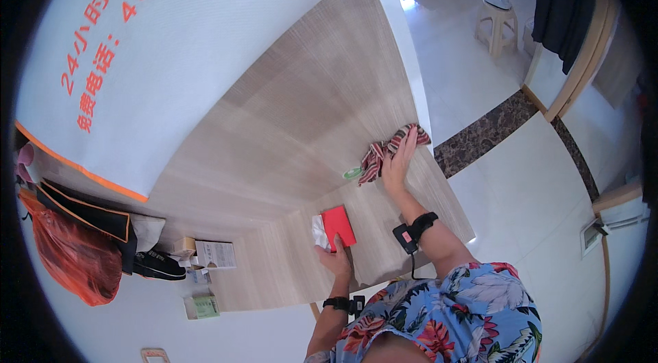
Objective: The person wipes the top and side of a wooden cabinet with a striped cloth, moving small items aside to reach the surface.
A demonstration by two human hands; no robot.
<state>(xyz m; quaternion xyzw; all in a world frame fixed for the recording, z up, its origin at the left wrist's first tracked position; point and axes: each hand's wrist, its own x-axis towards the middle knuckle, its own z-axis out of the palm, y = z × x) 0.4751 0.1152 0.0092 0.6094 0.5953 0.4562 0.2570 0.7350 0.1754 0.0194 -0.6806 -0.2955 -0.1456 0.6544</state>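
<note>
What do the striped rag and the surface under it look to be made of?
The striped rag under the right hand looks like soft woven cloth: it bunches into folds. The surface looks like matte wood-grain laminate or veneer, with fine parallel lines; which one is unclear.

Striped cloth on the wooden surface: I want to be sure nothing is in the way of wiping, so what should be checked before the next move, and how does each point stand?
1. Right hand flat on the striped cloth: ok.
2. Cloth lies on the wooden surface, close to its edge: ok.
3. Left hand holds the red packet off the wiping path: ok.
4. Small green round thing right beside the cloth: not ok.
5. Cloth damp or dry: cannot tell.
</note>
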